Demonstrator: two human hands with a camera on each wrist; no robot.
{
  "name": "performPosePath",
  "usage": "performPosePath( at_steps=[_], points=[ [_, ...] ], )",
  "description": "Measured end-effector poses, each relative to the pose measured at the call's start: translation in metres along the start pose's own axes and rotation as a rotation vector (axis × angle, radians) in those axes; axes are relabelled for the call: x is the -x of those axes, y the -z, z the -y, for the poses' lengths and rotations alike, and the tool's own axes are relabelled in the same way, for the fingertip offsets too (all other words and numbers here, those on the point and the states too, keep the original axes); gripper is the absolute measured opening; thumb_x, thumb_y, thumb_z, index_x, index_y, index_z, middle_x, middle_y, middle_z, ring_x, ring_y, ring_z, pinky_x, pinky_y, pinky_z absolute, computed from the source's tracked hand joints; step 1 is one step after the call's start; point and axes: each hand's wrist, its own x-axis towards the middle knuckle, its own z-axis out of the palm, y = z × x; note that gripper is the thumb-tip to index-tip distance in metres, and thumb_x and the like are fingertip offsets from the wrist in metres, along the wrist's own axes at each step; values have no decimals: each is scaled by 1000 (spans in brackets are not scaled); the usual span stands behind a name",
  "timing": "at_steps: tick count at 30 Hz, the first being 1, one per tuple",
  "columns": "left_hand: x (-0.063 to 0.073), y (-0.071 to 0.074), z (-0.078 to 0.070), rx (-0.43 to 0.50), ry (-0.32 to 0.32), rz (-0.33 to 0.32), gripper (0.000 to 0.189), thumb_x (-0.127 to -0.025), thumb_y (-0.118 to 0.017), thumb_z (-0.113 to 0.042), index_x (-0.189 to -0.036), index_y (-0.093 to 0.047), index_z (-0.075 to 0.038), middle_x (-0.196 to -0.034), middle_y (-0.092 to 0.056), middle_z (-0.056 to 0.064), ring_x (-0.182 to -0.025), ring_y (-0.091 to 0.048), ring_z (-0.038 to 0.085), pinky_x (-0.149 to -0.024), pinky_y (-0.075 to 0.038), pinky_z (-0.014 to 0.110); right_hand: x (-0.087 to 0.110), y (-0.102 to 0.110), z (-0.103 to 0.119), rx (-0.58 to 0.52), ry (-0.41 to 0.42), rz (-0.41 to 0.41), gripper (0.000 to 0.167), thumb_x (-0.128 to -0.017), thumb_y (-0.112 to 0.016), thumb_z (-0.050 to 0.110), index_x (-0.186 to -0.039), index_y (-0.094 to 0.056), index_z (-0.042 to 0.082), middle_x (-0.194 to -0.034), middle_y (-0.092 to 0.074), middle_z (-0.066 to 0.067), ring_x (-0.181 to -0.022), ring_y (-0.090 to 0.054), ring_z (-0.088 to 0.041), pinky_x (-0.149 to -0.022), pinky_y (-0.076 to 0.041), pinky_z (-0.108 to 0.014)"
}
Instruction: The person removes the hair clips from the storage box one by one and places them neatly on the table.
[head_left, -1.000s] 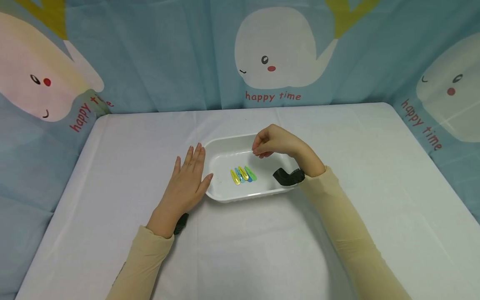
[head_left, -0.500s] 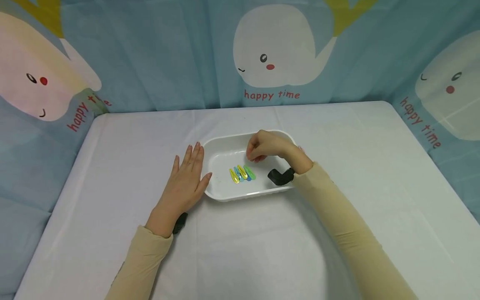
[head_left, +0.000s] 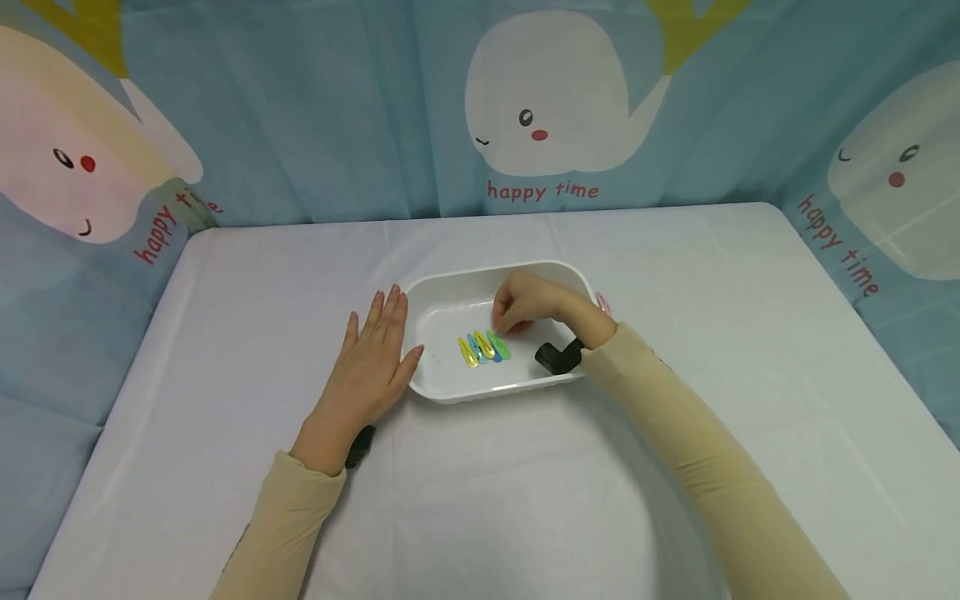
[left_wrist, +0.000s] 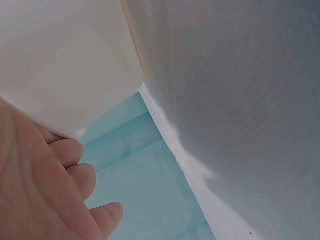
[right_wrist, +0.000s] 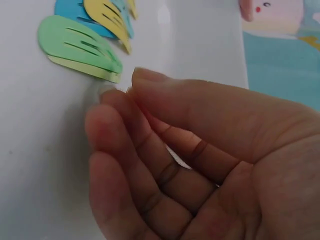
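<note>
Several snap hair clips lie overlapping in a row inside a white tray [head_left: 450, 390]: a yellow clip [head_left: 468, 352], light blue and blue ones, another yellow clip [head_left: 484, 345], and a green clip [head_left: 498, 345] at the right end. My right hand [head_left: 525, 302] reaches down into the tray beside the green clip. In the right wrist view its thumb and index fingertips come close together just short of the green clip [right_wrist: 77, 46], the other fingers loosely bent, nothing visible between them. My left hand [head_left: 372, 367] rests against the tray's left end with fingers straight.
A pink clip [head_left: 603, 302] lies outside the tray at its right end, partly hidden by the right wrist. A white cloth [head_left: 480, 500] covers the table. Behind hangs a blue curtain [head_left: 337, 108] with whale prints.
My right hand has moved left and down toward the green clip. The pink clip has come into view behind the right wrist. My left hand has stayed at the tray.
</note>
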Motion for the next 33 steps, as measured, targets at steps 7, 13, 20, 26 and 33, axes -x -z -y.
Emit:
performPosePath(
  at_steps=[7,13,20,26,33],
  points=[
    [-1,1,-1,-4,2,2,70,-101,-36,-37,-150,-6,1,-157,-1,12,-144,2,28,-111,-1,55,-4,-2,-3,-7,-36,44,6,-79,-72,5,-76,-67,5,-71,-62,-3,-60,-55,-12,-57,-47,-22],
    [-1,1,-2,3,4,3,69,-101,-36,-37,-150,-6,1,-157,-1,12,-144,1,29,-111,-1,55,-5,-4,-2,27,-38,46,12,-77,-77,9,-74,-66,5,-68,-60,-2,-58,-53,-11,-56,-45,-22],
    [0,1,-2,-1,7,5,69,-101,-36,-37,-150,-7,2,-157,-1,12,-144,2,29,-111,-1,55,-6,-6,-1,120,-24,41,20,-74,-81,17,-72,-64,8,-65,-58,0,-58,-51,-11,-55,-44,-21],
    [0,1,-2,1,8,7,69,-101,-35,-38,-150,-6,2,-157,-1,12,-144,1,29,-111,-1,55,-7,-7,0,140,-37,31,19,-73,-81,15,-73,-63,7,-67,-60,-1,-59,-54,-10,-56,-46,-21],
    [0,1,-2,-1,5,7,69,-101,-35,-38,-150,-6,1,-157,0,12,-144,2,28,-111,-2,55,-5,-5,-1,85,-49,20,15,-74,-79,9,-75,-65,5,-67,-61,-2,-58,-56,-11,-57,-48,-22]
  ],
)
